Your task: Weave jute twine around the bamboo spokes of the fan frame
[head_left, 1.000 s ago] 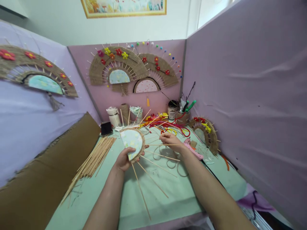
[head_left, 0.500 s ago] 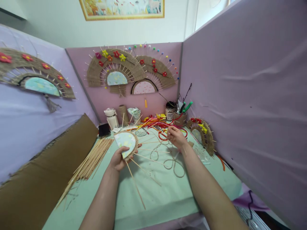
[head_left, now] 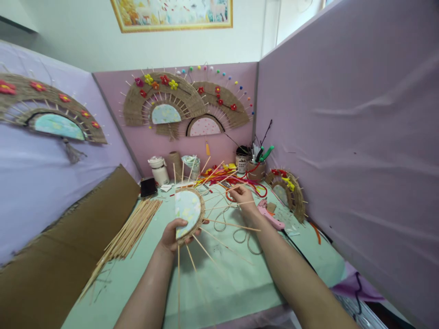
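My left hand (head_left: pixel 176 235) is closed on the lower edge of a half-round fan frame (head_left: pixel 188 212), thumb on its face. The frame has pale blue and yellow floral cloth, a twine-wrapped curved rim, and thin bamboo sticks (head_left: pixel 235 224) fanning out. To its right, my right hand (head_left: pixel 242 198) pinches a thin strand of jute twine leading toward the frame. Loose loops of twine (head_left: pixel 221 224) lie on the table beneath. A pink glue gun (head_left: pixel 270 215) rests just right of my right wrist, its front partly behind my arm.
Bundled bamboo sticks (head_left: pixel 133 228) lie at left beside a brown cardboard sheet (head_left: pixel 68 256). Behind stand a white jar (head_left: pixel 158 171), a twine spool (head_left: pixel 175 164) and a tool pot (head_left: pixel 256 171). A small decorated fan (head_left: pixel 288 194) leans against the right partition.
The fan frame has turned so its straight edge is nearly upright, its sticks swinging round. My right hand has moved slightly left, and the glue gun has come into view.
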Demonstrator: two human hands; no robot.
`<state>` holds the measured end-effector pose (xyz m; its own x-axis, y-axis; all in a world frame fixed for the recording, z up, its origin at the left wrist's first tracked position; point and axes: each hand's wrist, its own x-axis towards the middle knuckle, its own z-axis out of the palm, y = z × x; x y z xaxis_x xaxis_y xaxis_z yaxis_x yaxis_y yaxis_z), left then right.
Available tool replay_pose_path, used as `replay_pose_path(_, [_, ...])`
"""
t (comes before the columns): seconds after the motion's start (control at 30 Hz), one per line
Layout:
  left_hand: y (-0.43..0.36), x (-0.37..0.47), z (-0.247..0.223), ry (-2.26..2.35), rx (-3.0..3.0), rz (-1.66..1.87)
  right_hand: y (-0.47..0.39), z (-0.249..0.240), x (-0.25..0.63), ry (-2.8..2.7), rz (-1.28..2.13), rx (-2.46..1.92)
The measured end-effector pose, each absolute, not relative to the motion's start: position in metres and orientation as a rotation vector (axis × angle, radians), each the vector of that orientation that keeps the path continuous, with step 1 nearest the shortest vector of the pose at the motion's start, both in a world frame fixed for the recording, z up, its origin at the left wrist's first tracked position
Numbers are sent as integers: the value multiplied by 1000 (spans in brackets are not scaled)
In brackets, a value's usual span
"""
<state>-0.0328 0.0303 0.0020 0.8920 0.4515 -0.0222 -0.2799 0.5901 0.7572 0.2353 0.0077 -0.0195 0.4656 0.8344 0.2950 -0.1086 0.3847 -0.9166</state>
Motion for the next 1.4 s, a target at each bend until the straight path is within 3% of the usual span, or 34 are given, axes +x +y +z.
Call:
replay_pose_path(0.3, [0,-1,-10,103,828,13,11,-22,213,-927,623,-1029])
replay_pose_path(0.97, [2,-5,-6,106,891,316,7,-19,220,-878,683,-988])
replay_pose_path(1.4, [0,-3,4,98,794,533,-7,1,244,-669,1162,-677])
